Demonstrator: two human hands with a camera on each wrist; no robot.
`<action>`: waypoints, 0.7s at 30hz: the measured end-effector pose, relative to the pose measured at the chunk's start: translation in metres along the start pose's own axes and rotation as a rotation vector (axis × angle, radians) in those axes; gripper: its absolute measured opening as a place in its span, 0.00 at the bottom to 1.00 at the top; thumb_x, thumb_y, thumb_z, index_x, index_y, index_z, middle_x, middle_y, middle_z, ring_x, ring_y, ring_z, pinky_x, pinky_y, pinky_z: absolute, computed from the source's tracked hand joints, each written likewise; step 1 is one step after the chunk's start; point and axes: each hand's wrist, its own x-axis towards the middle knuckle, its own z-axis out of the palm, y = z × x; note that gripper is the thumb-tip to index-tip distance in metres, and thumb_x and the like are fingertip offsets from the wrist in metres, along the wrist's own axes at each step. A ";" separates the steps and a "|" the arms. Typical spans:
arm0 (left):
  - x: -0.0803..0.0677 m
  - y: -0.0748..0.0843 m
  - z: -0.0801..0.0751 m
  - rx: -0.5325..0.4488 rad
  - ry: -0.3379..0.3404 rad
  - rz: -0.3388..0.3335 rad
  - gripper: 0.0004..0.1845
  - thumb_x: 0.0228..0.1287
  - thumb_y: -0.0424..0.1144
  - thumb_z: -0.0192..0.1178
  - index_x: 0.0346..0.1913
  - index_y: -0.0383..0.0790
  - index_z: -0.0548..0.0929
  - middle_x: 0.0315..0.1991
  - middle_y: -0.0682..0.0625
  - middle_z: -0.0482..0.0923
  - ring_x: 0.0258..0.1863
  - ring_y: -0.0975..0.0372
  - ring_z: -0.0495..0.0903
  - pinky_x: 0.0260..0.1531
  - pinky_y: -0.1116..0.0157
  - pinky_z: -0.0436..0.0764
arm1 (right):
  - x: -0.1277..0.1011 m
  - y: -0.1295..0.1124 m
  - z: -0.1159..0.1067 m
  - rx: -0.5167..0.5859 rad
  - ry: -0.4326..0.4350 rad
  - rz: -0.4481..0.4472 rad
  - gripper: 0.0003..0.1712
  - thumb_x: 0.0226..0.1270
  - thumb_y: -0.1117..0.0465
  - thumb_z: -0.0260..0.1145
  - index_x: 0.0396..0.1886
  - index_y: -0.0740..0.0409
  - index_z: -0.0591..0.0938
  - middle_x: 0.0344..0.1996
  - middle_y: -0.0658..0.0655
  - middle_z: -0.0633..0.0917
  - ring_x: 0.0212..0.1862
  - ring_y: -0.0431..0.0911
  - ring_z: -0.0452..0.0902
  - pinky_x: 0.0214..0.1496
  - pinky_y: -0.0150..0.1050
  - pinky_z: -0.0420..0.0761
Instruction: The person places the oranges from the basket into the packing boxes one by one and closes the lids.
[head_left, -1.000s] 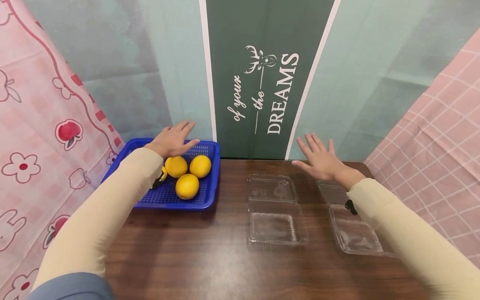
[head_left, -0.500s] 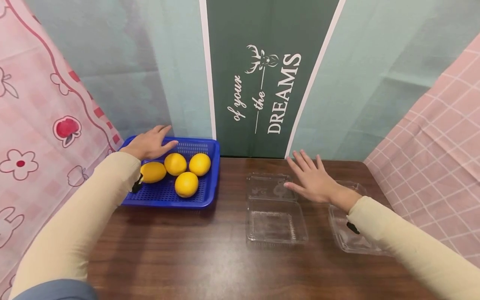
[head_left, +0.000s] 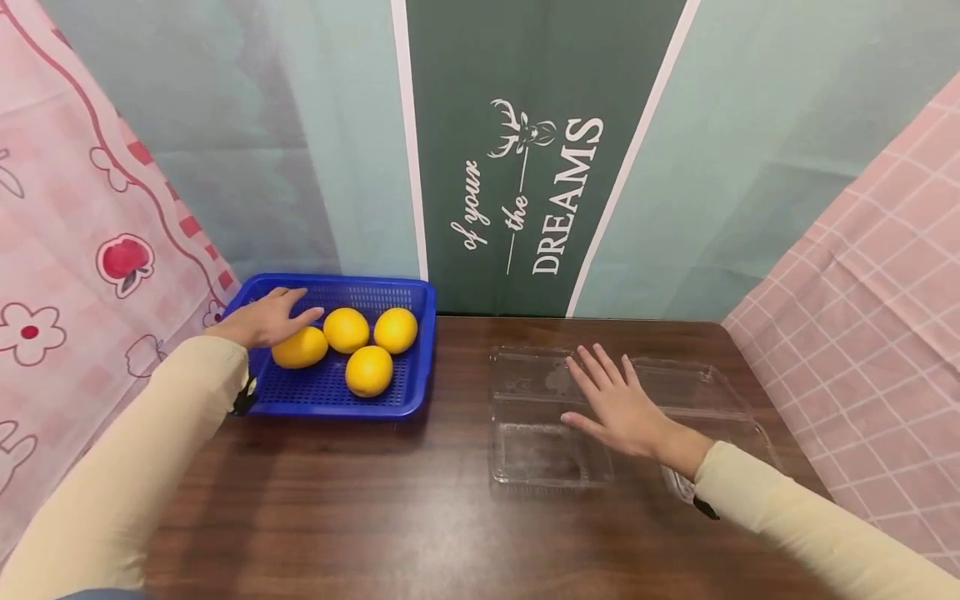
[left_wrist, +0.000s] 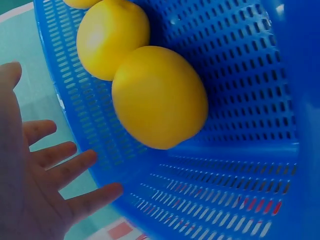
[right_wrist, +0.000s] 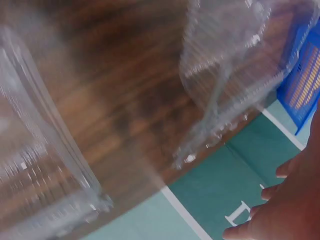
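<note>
My left hand (head_left: 266,321) hovers with fingers extended over the left part of a blue perforated basket (head_left: 307,400), just above the leftmost lemon (head_left: 300,347). In the left wrist view, fingers (left_wrist: 65,165) spread beside the basket wall, apart from a large lemon (left_wrist: 160,97). Several yellow lemons lie in the basket. My right hand (head_left: 622,408), fingers spread and holding nothing, is above the right side of an open clear plastic clamshell box (head_left: 525,458). A second clear clamshell box (head_left: 686,385), also open, lies to its right, partly hidden by the hand and sleeve.
Both boxes and the basket stand on a brown wooden table (head_left: 420,517). A green and teal cloth (head_left: 487,283) hangs behind its far edge. Pink patterned cloths hang at the left (head_left: 67,275) and the right (head_left: 892,333).
My left hand has moved left and slightly down, uncovering the leftmost lemon. My right hand has come down toward me, from near the back edge to over the boxes.
</note>
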 end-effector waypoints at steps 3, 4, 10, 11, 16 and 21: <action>-0.002 -0.004 0.005 -0.018 -0.024 0.002 0.51 0.75 0.70 0.36 0.77 0.24 0.51 0.74 0.19 0.46 0.72 0.27 0.49 0.68 0.30 0.52 | -0.007 0.000 0.008 0.011 0.018 -0.009 0.50 0.74 0.35 0.58 0.81 0.60 0.55 0.80 0.66 0.51 0.80 0.63 0.40 0.72 0.74 0.44; -0.002 -0.005 0.007 -0.024 -0.030 0.004 0.51 0.75 0.70 0.37 0.77 0.23 0.50 0.74 0.19 0.46 0.72 0.27 0.49 0.68 0.30 0.51 | -0.010 0.001 0.010 0.018 0.021 -0.010 0.50 0.74 0.35 0.59 0.82 0.59 0.54 0.80 0.66 0.51 0.81 0.62 0.41 0.72 0.73 0.44; -0.004 -0.009 0.014 -0.074 -0.048 0.022 0.50 0.75 0.64 0.47 0.77 0.22 0.49 0.72 0.18 0.50 0.71 0.27 0.51 0.67 0.31 0.54 | -0.028 0.002 0.025 0.072 0.047 0.003 0.50 0.74 0.37 0.60 0.82 0.57 0.52 0.81 0.65 0.50 0.81 0.61 0.40 0.73 0.72 0.45; -0.004 -0.010 0.016 -0.081 -0.047 0.029 0.50 0.75 0.63 0.50 0.77 0.22 0.49 0.72 0.18 0.50 0.71 0.27 0.53 0.67 0.31 0.55 | -0.031 0.001 0.028 0.080 0.056 0.005 0.50 0.73 0.38 0.61 0.82 0.57 0.52 0.81 0.65 0.51 0.81 0.61 0.41 0.73 0.72 0.45; -0.007 -0.017 0.022 -0.096 -0.052 0.054 0.52 0.70 0.60 0.59 0.77 0.23 0.50 0.71 0.19 0.54 0.68 0.27 0.59 0.65 0.31 0.60 | -0.047 -0.010 0.045 0.102 0.064 0.014 0.51 0.73 0.40 0.63 0.82 0.59 0.52 0.80 0.66 0.51 0.79 0.65 0.44 0.72 0.72 0.46; -0.008 -0.023 0.025 -0.104 -0.077 0.079 0.55 0.62 0.54 0.69 0.77 0.23 0.51 0.70 0.18 0.56 0.68 0.27 0.59 0.64 0.31 0.61 | -0.053 -0.018 0.058 0.104 0.047 0.022 0.52 0.73 0.38 0.60 0.82 0.62 0.51 0.80 0.67 0.50 0.79 0.64 0.44 0.72 0.72 0.46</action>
